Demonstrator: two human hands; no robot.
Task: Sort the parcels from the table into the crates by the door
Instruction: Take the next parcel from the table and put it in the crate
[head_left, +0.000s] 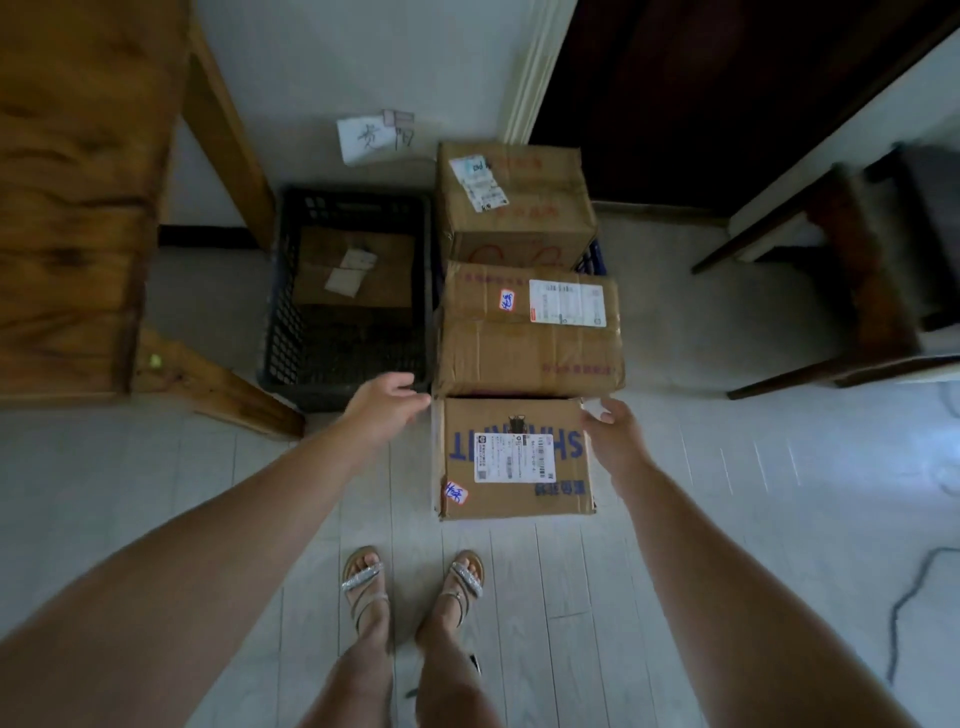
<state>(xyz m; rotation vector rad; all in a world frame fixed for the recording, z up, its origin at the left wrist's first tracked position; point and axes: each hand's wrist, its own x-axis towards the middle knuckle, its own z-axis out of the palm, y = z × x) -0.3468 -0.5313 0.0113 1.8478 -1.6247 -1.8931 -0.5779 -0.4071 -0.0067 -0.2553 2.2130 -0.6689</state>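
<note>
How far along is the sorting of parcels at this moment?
Done: one parcel lies in the black crate; a far box and a middle box sit at the blue crate. In hand: left hand and right hand are at the nearest box; grip unclear. Left: remaining parcels are not visible.
</note>
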